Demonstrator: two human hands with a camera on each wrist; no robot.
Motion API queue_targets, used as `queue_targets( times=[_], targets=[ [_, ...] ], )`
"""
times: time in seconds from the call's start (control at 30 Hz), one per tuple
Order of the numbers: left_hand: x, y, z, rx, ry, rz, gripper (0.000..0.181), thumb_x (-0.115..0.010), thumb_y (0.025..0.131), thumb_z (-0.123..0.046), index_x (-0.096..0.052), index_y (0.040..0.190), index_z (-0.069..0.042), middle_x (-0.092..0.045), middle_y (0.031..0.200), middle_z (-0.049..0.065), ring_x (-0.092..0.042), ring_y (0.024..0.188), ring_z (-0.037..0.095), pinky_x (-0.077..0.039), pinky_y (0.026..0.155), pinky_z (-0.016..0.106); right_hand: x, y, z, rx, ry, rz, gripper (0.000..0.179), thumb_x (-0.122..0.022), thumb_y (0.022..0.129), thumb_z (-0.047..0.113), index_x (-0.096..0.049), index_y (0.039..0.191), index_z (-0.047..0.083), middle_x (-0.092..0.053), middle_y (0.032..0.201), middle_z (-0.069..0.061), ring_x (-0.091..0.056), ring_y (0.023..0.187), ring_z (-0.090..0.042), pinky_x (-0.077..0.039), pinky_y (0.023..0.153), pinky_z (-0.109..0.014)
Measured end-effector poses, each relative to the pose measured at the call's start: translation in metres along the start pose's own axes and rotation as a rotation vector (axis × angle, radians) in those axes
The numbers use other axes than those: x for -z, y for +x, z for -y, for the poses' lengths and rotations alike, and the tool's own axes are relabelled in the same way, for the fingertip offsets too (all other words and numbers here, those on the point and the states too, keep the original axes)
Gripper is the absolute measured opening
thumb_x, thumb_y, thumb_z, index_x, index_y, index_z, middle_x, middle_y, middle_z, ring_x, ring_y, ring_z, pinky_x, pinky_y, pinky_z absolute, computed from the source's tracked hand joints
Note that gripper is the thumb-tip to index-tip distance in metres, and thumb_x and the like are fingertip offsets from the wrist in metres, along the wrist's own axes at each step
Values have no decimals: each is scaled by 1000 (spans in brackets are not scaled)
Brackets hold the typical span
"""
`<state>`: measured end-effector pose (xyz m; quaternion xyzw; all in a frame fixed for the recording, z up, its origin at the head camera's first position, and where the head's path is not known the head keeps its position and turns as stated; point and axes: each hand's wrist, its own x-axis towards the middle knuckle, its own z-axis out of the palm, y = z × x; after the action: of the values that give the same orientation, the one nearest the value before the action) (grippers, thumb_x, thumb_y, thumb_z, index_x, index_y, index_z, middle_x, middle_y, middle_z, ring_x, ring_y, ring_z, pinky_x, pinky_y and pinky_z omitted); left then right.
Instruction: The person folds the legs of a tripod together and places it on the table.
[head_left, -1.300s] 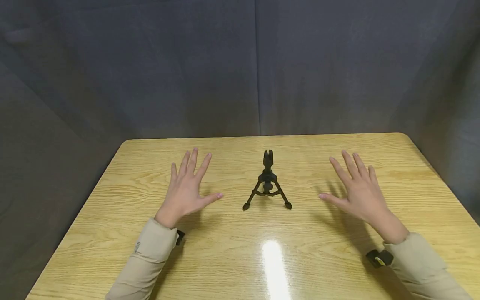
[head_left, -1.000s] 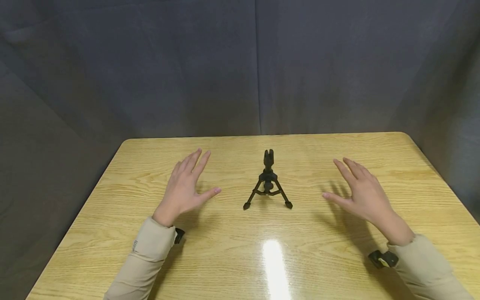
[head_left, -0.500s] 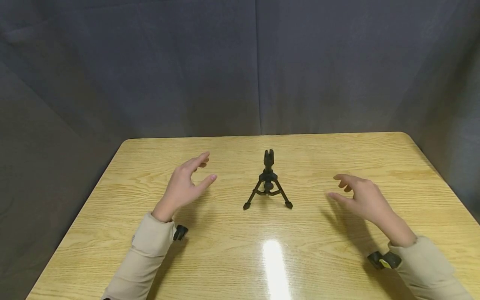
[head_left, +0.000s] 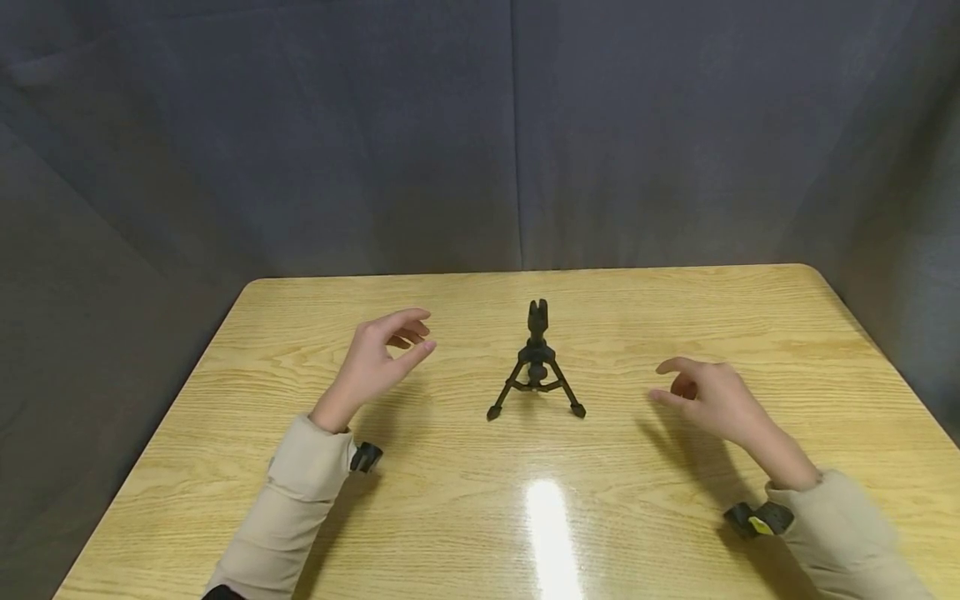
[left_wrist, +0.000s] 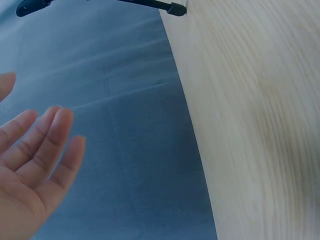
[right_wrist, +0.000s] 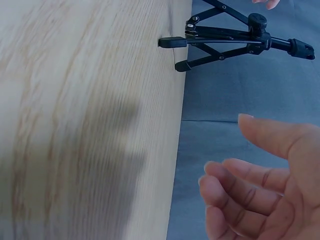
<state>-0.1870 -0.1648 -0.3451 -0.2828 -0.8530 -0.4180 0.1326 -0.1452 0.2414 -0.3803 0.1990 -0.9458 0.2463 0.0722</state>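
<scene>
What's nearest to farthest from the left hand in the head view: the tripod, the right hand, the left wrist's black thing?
1. Left wrist's black thing: just below in the picture.
2. Tripod: to the right, in the middle.
3. Right hand: farther right.

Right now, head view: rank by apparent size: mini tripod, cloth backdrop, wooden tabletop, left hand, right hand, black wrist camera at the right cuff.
1. cloth backdrop
2. wooden tabletop
3. left hand, right hand, mini tripod: similar spans, unranked
4. black wrist camera
</scene>
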Motion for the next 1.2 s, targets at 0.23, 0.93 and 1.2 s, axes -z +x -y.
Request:
queue_targets(
  times=[0.23,0.93,1.2],
  targets=[
    [-2,5,0,-35,14,11,32,-68,81,-5,-60,111,5,-64,79,8,-60,67,16,-50,62,29,-5,2,0,-17,64,38,31,-69,81,18,-61,101,-4,-60,66,3,-54,57,-7,-44,55,-29],
    [-8,30,-10,-29,-13,94,33,-66,84,-10,-59,114,2,-63,78,5,-57,65,13,-48,60,28,-19,10,5,-52,243,189,38,-65,86,22,-58,110,-7,-62,71,1,-56,60,-12,-43,53,-27],
    [-11,39,-16,-53,-29,113,34,-65,84,-10,-59,115,2,-63,77,5,-57,65,13,-48,61,27,-27,15,3,-79,375,258,40,-64,86,20,-55,112,-8,-64,73,-5,-60,61,-17,-46,53,-27]
  ],
)
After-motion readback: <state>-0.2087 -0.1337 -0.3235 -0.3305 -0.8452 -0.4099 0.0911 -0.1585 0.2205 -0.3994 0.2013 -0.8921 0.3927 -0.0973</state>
